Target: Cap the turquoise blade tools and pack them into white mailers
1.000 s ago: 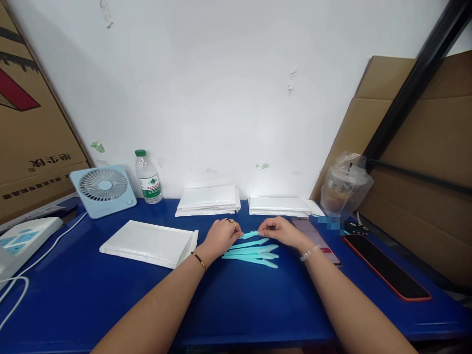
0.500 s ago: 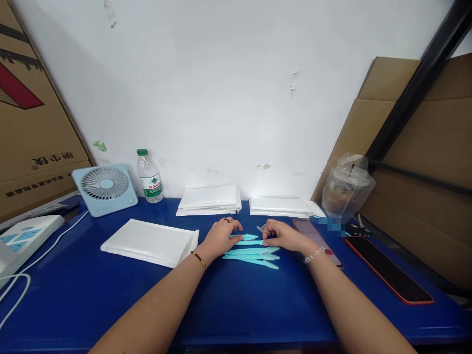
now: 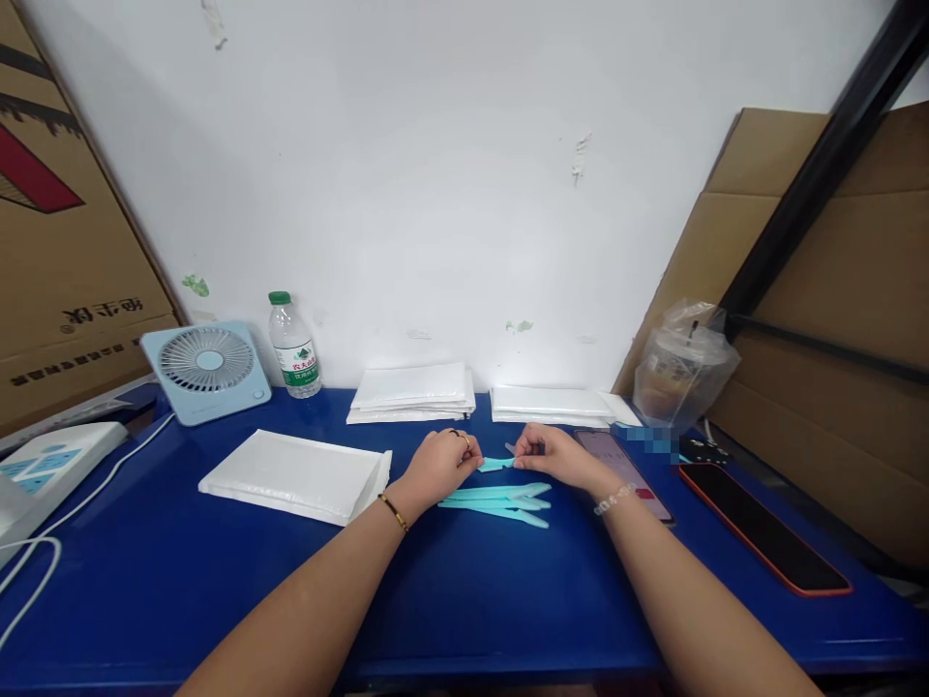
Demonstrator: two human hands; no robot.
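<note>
My left hand [image 3: 446, 463] is closed in a pinch at the left end of slim teal plastic pieces that look like eyebrow razors [image 3: 497, 465]. At their other end my right hand [image 3: 548, 455] pinches with thumb and forefinger; its remaining fingers are curled. How many razors are between the hands I cannot tell. A small greyish translucent tip [image 3: 510, 449] shows beside the right fingers. Just in front of both hands, several more teal razors [image 3: 497, 499] lie fanned on the blue table [image 3: 494, 600]. Left of my left hand rests a white padded mailer [image 3: 290, 474].
Stacked white mailers [image 3: 410, 392] and a second pile [image 3: 552, 405] lie along the wall. A blue fan [image 3: 210, 363] and a water bottle [image 3: 296, 353] stand back left. Two phones [image 3: 765, 528] [image 3: 639, 484] and a bagged drink cup [image 3: 678, 373] occupy the right side.
Both hands have closed on the teal pieces between them. These lay as separate strips before and now appear gathered, slightly farther from the fanned razors.
</note>
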